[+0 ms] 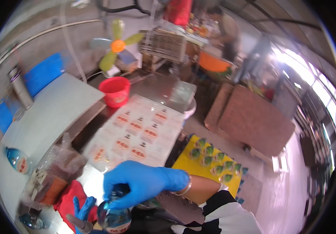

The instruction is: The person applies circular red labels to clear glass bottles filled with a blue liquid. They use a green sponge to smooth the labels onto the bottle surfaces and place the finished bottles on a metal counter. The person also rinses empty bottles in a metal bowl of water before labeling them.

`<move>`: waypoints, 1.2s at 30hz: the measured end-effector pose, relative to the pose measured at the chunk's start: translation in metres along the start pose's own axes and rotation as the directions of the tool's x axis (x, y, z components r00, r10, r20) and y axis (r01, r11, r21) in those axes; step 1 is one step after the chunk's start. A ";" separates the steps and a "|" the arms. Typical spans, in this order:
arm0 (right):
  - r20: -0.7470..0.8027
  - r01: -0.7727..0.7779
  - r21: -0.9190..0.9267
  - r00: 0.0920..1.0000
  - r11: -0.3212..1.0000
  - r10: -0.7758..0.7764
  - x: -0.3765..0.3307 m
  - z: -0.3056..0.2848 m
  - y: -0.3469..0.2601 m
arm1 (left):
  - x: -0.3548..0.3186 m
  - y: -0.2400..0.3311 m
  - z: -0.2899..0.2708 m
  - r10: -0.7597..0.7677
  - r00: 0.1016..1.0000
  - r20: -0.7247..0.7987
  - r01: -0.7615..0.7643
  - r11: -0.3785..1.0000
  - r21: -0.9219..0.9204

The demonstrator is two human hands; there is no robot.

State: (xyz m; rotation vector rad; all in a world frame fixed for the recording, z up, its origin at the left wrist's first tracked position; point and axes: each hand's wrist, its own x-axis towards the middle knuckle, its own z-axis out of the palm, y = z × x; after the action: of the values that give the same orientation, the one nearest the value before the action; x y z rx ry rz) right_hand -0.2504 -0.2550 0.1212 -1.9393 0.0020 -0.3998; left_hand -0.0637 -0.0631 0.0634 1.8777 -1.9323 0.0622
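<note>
My right hand (135, 183), in a blue glove, reaches down and wraps its fingers round the dark neck of a rounded bottle (115, 220). The bottle is bluish and see-through, with a pale label marked in red, and its lower end runs close to the picture's bottom edge. My left hand (83, 210), partly gloved in blue, is beside the bottle with its fingers spread apart. A greyish covering shows on one finger. Behind the left hand lies a crumpled red cloth (68, 199); whether the hand touches it I cannot tell.
A sheet of printed labels (160, 144) lies ahead. To its right, a yellow board (187, 163) carries several green-topped round items. On the left, a blue bottle (17, 160) stands on a white table (66, 93). A red bucket (115, 93), fan (118, 46) and brown panel (254, 117) are farther off.
</note>
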 end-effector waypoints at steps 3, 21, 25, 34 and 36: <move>-0.326 -0.080 -0.329 0.945 0.941 -0.034 -0.099 0.000 -0.003 | 0.015 0.016 0.012 0.129 0.991 0.046 -0.132 0.989 0.064; -0.889 -0.886 0.458 -0.457 0.076 0.025 -0.662 0.077 0.149 | 0.030 0.049 0.019 0.093 0.976 0.195 -0.152 0.937 0.315; -0.853 -0.830 0.487 -0.518 0.272 -0.056 -0.678 0.028 0.185 | 0.009 0.039 0.012 0.122 0.991 0.058 -0.135 0.913 0.386; -0.880 -0.715 0.431 -0.198 0.550 0.431 -0.551 -0.049 0.229 | -0.005 0.044 0.000 0.095 0.988 0.124 -0.135 0.920 0.368; -0.936 -0.785 0.286 -0.105 0.550 0.336 -0.507 -0.082 0.204 | -0.022 0.035 0.005 0.094 0.994 -0.061 -0.063 0.920 0.388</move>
State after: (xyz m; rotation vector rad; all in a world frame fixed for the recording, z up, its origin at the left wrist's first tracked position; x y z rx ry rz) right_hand -0.7134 -0.3152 -0.1734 -1.4161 1.9362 -0.9742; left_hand -0.0995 -0.0409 0.0610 1.9980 -2.0529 0.5727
